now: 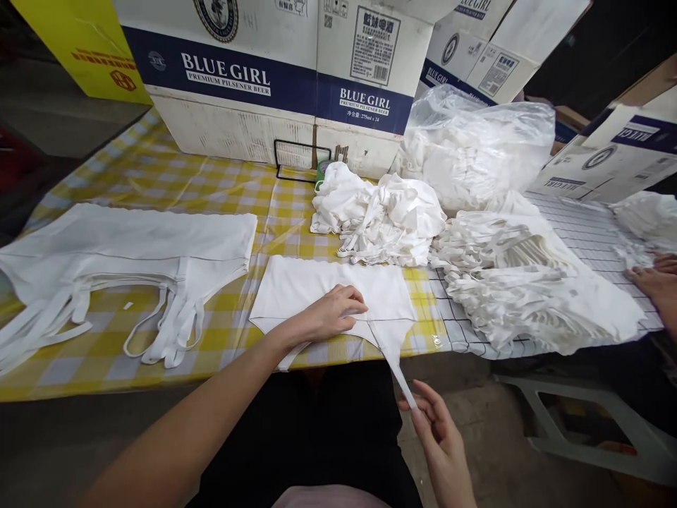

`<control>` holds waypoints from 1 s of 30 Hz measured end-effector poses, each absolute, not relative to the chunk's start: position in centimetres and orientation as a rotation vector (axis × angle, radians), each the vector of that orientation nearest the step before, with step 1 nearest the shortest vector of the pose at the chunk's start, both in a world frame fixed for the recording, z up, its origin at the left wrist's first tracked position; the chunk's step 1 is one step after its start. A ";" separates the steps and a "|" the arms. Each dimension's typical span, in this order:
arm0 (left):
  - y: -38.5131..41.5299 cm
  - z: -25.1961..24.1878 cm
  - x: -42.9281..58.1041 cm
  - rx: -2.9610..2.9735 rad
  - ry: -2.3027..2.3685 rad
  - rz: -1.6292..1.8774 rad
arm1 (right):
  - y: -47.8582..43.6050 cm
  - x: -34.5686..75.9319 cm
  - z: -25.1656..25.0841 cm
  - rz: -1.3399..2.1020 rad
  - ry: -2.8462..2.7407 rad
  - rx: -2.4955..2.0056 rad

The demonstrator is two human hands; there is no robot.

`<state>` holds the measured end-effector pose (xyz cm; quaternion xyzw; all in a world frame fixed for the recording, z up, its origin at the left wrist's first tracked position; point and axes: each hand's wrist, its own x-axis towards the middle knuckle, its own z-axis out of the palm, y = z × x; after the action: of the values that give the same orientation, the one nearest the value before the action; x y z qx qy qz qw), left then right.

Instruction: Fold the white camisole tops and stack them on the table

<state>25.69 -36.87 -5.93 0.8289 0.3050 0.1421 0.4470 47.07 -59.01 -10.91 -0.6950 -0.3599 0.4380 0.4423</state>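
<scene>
Fingers (423, 403) pinch a strap (396, 371); crumpled garment heap (381, 219) just behind.

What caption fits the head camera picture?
Left hand presses a flat white cloth garment; right hand pinches its strap.

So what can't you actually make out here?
Head view:
- The green object: mostly hidden behind the heap of white garments.
- The other person's hand: cut off by the right edge.
- The bag: crumpled plastic blurs its white contents.
- The strap: its end covered by the right hand.
- The garment: partly under the left hand.
</scene>
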 end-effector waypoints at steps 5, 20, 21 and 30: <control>-38.8 -4.6 21.3 1.890 1.013 0.602 | -60.9 45.4 -15.2 0.833 -0.828 -1.824; -41.8 -8.2 16.1 2.394 1.090 0.202 | -57.5 33.8 -12.9 1.804 -1.263 -1.226; -41.8 -8.4 16.0 2.413 1.084 0.193 | -58.9 35.4 -11.9 1.847 -1.219 -1.236; -43.3 -6.8 17.9 2.582 1.226 0.267 | -63.4 42.8 -0.4 1.977 -1.415 -1.264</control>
<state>17.95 -43.32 -6.78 0.8913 0.4230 0.0923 0.1349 42.77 -63.45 -0.35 -0.4520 -0.5061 0.7071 0.1992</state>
